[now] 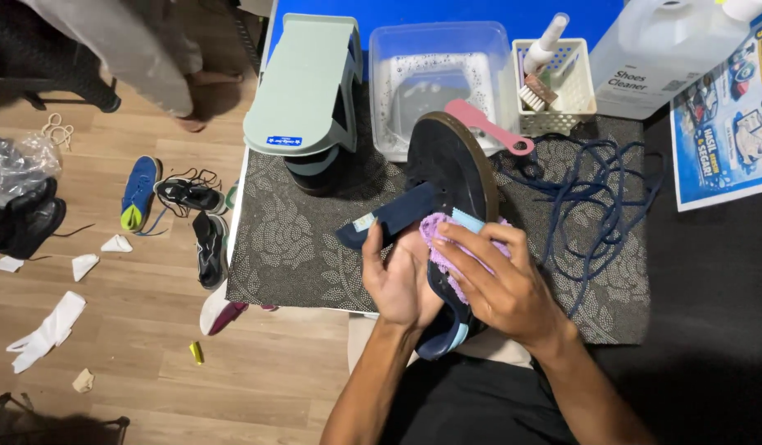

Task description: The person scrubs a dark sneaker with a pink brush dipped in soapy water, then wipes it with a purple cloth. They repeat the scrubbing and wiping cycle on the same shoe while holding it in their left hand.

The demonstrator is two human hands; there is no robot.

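Right hand (504,284) fingers (471,243) closed on purple cloth (438,235), pressing it against navy shoe (451,165). Left hand (401,284) fingers wrapped around shoe from below, thumb up beside pulled-out tongue (389,216). Shoe tilted on edge above near rim of grey patterned mat (290,247) on tabletop. Loose navy laces (579,185) just right. Behind shoe: pink brush (488,125), clear plastic tub (434,78), white basket (562,103), green shoe stand (307,82). Sneakers (191,198) on floor, left.
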